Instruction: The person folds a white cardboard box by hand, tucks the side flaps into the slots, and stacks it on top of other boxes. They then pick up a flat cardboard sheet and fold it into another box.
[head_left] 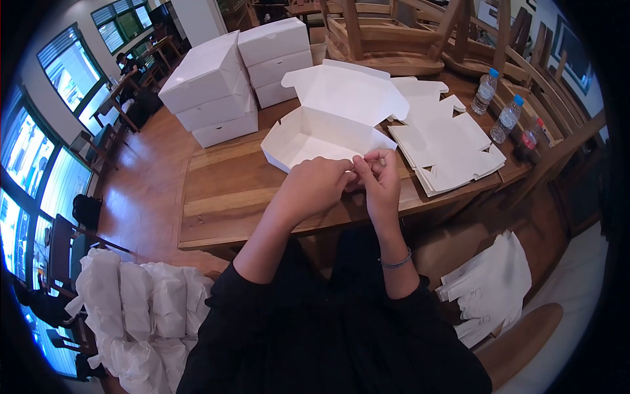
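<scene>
An open white cardboard box stands on the wooden table, its lid tilted up and back. Over the front corner of the box, my left hand and my right hand meet, fingers curled and pinched together. Whatever lies between the fingertips is hidden or too small to name. Right of the box lies a stack of flat, unfolded white box blanks.
Closed white boxes stand stacked at the back left. Bottles and upturned wooden chairs are at the right and back. White wrapped bundles sit lower left, white sheets lower right. A person sits far off.
</scene>
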The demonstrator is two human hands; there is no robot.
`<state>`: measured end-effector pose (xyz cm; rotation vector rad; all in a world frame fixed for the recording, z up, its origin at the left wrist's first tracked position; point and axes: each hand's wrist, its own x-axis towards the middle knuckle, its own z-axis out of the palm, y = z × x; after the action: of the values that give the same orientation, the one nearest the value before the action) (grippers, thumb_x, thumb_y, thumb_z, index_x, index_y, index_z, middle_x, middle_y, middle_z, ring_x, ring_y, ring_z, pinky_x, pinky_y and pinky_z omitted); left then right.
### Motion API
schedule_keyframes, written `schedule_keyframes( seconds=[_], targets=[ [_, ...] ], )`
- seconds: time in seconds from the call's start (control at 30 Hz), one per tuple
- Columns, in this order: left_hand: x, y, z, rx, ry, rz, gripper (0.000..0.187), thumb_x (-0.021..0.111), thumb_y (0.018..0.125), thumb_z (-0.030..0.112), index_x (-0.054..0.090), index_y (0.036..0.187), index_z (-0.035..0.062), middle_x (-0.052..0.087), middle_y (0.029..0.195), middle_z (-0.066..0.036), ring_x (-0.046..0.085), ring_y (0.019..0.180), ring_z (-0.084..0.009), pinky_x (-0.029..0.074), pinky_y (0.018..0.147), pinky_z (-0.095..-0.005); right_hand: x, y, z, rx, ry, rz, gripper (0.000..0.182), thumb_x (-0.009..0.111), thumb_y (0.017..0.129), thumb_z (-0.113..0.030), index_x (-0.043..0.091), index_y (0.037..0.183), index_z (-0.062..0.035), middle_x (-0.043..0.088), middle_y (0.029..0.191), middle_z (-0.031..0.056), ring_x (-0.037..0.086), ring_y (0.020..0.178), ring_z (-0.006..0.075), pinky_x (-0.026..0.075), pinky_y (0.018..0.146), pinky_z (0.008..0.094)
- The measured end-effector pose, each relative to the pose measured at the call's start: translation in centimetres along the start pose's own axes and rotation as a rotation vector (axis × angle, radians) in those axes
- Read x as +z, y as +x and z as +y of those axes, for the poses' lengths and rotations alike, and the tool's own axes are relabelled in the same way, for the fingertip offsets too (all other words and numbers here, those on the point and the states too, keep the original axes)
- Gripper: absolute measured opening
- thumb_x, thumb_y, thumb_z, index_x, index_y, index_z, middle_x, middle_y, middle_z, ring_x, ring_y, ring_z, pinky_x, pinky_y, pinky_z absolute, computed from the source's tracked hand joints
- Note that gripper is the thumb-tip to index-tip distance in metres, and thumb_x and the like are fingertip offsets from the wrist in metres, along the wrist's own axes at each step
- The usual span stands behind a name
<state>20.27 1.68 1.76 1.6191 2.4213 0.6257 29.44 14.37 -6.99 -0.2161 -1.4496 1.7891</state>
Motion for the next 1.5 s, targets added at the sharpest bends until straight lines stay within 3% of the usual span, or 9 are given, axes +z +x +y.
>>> schedule_keyframes(
  seconds=[0.27, 0.43, 0.53, 0.73, 0.9, 1.0, 1.1, 1.2, 1.5],
  targets=[
    [3.4, -1.3, -1.1, 0.090, 0.257, 0.437, 0.013, 0.060, 0.097, 0.014, 0.070, 0.103, 0.0085, 0.070, 0.103, -0.010, 0.062, 0.119, -0.0313, 0.040, 0.111, -0.0551, -0.3, -1.4, 0.4, -0.258, -0.114, 0.129, 0.020, 0.066, 0.103, -0.007, 0.053, 0.119, -0.0024, 0.067, 0.107, 0.0086, 0.066, 0.094, 0.0096, 0.052, 0.079, 0.0217],
    [5.4, -1.2, -3.5, 0.094, 0.268, 0.682, 0.010, 0.060, 0.097, 0.008, 0.067, 0.103, 0.0098, 0.063, 0.114, -0.007, 0.053, 0.133, -0.0319, 0.029, 0.118, -0.0700, -0.4, -1.3, 0.0, -0.418, -0.338, 0.322, 0.038, 0.061, 0.097, 0.000, 0.053, 0.134, -0.0031, 0.053, 0.148, 0.0132, 0.052, 0.125, 0.0175, 0.037, 0.110, 0.0347],
    [5.7, -1.2, -4.6, 0.018, 0.196, 0.729, 0.009, 0.059, 0.099, 0.008, 0.067, 0.103, 0.0094, 0.062, 0.121, -0.008, 0.047, 0.141, -0.0363, 0.026, 0.117, -0.0737, -0.1, -1.4, -0.7, -0.493, -0.582, 0.372, 0.040, 0.057, 0.098, 0.001, 0.053, 0.138, -0.0022, 0.056, 0.146, 0.0125, 0.055, 0.122, 0.0160, 0.041, 0.106, 0.0318],
    [6.4, -1.2, -4.7, -0.037, 0.181, 0.789, 0.008, 0.057, 0.102, 0.012, 0.064, 0.103, 0.0083, 0.057, 0.135, -0.012, 0.037, 0.149, -0.0425, 0.027, 0.117, -0.0726, -0.9, -0.3, -0.3, -0.232, -0.434, 0.048, 0.031, 0.054, 0.099, 0.004, 0.064, 0.128, -0.0022, 0.067, 0.131, 0.0118, 0.066, 0.108, 0.0168, 0.052, 0.090, 0.0296],
    [6.6, -1.1, -5.0, -0.023, 0.173, 0.795, 0.008, 0.058, 0.103, 0.013, 0.062, 0.105, 0.0072, 0.056, 0.138, -0.013, 0.035, 0.149, -0.0428, 0.030, 0.116, -0.0690, -0.7, 1.5, -2.1, -0.366, -0.764, -0.022, 0.042, 0.071, 0.089, 0.008, 0.068, 0.129, -0.0065, 0.065, 0.108, 0.0074, 0.069, 0.095, 0.0147, 0.056, 0.072, 0.0267],
    [6.5, -0.9, -5.1, -0.009, 0.141, 0.800, 0.013, 0.064, 0.099, 0.015, 0.061, 0.108, 0.0063, 0.053, 0.139, -0.014, 0.033, 0.151, -0.0440, 0.031, 0.113, -0.0747, -1.2, 2.5, -3.3, -0.374, -0.829, -0.139, 0.035, 0.076, 0.087, 0.007, 0.073, 0.119, -0.0067, 0.064, 0.108, 0.0068, 0.069, 0.090, 0.0157, 0.058, 0.073, 0.0285],
    [6.1, -1.3, -4.5, -0.079, 0.147, 0.800, 0.016, 0.065, 0.100, 0.018, 0.061, 0.106, 0.0043, 0.056, 0.138, -0.015, 0.036, 0.149, -0.0436, 0.034, 0.115, -0.0607, -0.8, 3.3, -3.5, -0.427, -0.765, -0.173, 0.024, 0.077, 0.085, 0.009, 0.074, 0.105, -0.0032, 0.063, 0.106, 0.0061, 0.070, 0.087, 0.0158, 0.060, 0.074, 0.0286],
    [5.9, -1.6, -4.8, -0.101, 0.116, 0.818, 0.023, 0.069, 0.098, 0.023, 0.062, 0.107, 0.0031, 0.055, 0.139, -0.015, 0.037, 0.148, -0.0437, 0.035, 0.115, -0.0580, 0.0, 3.6, -3.6, -0.489, -0.721, -0.239, 0.019, 0.076, 0.083, 0.012, 0.071, 0.097, -0.0005, 0.063, 0.104, 0.0064, 0.071, 0.086, 0.0166, 0.062, 0.075, 0.0287],
    [5.9, -1.7, -5.6, -0.105, -0.007, 0.858, 0.030, 0.076, 0.095, 0.027, 0.064, 0.107, 0.0016, 0.055, 0.140, -0.018, 0.039, 0.146, -0.0447, 0.040, 0.112, -0.0547, 1.6, 2.7, -1.5, -0.548, -0.683, -0.172, 0.017, 0.074, 0.087, 0.009, 0.067, 0.100, 0.0005, 0.065, 0.098, 0.0095, 0.070, 0.078, 0.0174, 0.056, 0.066, 0.0293]
  ],
)
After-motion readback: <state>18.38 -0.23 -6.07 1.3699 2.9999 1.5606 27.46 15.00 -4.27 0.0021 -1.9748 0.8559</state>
